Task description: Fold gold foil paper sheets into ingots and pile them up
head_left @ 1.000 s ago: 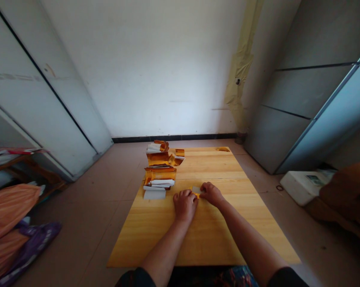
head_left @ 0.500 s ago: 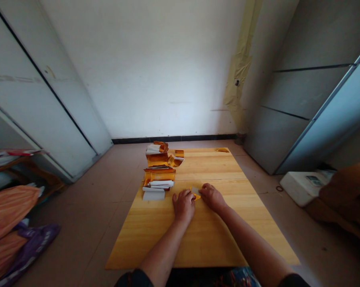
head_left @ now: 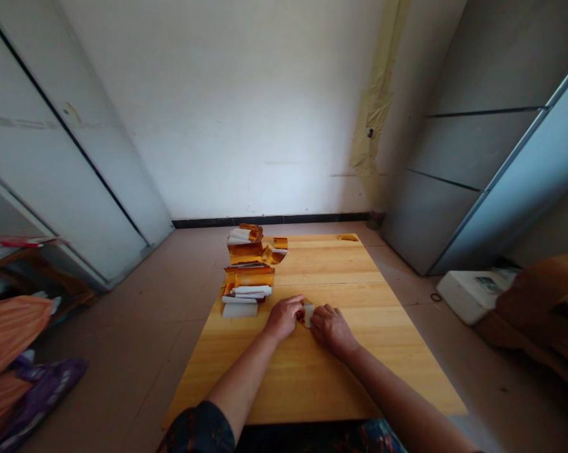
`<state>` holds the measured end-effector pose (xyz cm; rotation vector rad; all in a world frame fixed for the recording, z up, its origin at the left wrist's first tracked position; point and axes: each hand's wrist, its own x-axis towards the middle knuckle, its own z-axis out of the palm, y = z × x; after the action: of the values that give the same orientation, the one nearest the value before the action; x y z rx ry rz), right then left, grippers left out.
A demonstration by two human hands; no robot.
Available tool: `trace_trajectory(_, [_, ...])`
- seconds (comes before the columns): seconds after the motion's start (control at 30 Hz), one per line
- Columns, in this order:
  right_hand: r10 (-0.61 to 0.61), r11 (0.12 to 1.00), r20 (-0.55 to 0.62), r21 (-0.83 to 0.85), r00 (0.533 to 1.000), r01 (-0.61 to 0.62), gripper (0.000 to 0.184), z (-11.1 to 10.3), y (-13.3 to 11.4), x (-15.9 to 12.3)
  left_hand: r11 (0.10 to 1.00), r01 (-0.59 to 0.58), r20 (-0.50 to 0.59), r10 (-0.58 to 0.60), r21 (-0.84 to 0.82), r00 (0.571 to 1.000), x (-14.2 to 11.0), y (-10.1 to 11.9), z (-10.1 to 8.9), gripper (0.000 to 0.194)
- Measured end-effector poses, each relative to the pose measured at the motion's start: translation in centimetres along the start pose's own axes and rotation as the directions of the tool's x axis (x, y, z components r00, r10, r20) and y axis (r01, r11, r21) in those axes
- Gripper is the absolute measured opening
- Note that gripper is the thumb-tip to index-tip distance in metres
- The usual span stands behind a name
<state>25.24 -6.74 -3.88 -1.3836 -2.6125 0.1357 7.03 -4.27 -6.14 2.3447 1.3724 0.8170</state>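
Centrally, just below the middle of the frame, a small amber-and-white film piece (head_left: pixel 308 316) is held low over the worktop (head_left: pixel 373 358), directly between the two hands. Its left edge is gripped by the curled fingers of the left hand (head_left: pixel 286 316); its right edge is met by the bent fingers of the right hand (head_left: pixel 331 328), whose thumb is hidden, so a pinch cannot be confirmed. Neither hand is clearly nearer. Its visible pale strip runs up the frame, though both sides are covered.
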Motion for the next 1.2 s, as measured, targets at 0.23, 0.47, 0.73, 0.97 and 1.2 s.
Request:
trace_trajectory(0.23, [-0.057, 0.998, -0.144, -0.001, 0.988, 0.057, 0.013, 1.3, 0.9, -0.1, 0.993, -0.119, -0.086, 0.120, 0.015, 0.989, -0.2, -0.8, 0.7, 0.029])
trace_trajectory(0.47, [-0.262, 0.956, -0.180, -0.186, 0.948, 0.229, 0.014, 1.7, 0.4, -0.4, 0.986, -0.106, -0.012, 0.108, 0.125, 0.994, -0.3, 0.2, -0.2, 0.022])
trace_trajectory(0.73, [-0.306, 0.946, -0.148, -0.160, 0.940, 0.283, 0.017, 1.7, 0.6, 0.4, 0.993, -0.030, -0.025, 0.034, 0.117, 0.999, -1.3, 0.6, -0.1, 0.020])
trace_trajectory(0.97, [-0.091, 0.979, -0.214, 0.161, 0.973, 0.127, 0.012, 2.2, 1.7, 1.2, 0.995, 0.055, -0.003, -0.055, 0.079, 0.998, -1.0, 0.9, -0.3, 0.014])
trace_trajectory(1.2, [-0.070, 0.938, -0.196, 0.321, 0.978, 0.131, 0.011, 2.3, 3.0, 2.0, 0.993, 0.100, -0.014, -0.099, 0.068, 0.995, -1.1, 0.8, -0.2, 0.013])
